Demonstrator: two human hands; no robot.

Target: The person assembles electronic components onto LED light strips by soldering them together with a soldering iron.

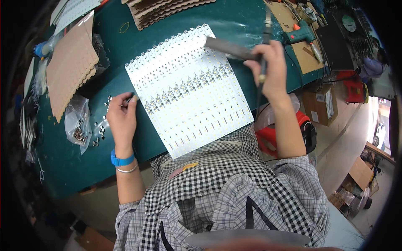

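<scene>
A white circuit board panel (192,92), set with rows of small components, lies slanted on the green table (234,25) in front of me. My right hand (271,69) is closed above its right edge. It grips a dark flat bar (230,48) that reaches over the panel's far right corner, and a slender dark tool (263,62), blurred, stands upright in the same grip. At the panel's left edge my left hand (122,113) is pinched, with a small dark piece at its fingertips that I cannot make out. Small metal parts (101,131) lie scattered beside it.
A clear plastic bag (78,125) of small parts lies left, near stacked brown scalloped boards (71,67). More brown boards (167,10) are piled at the back. A green glue gun (299,34) lies back right; a red and black case (268,140) stands below the table's right edge.
</scene>
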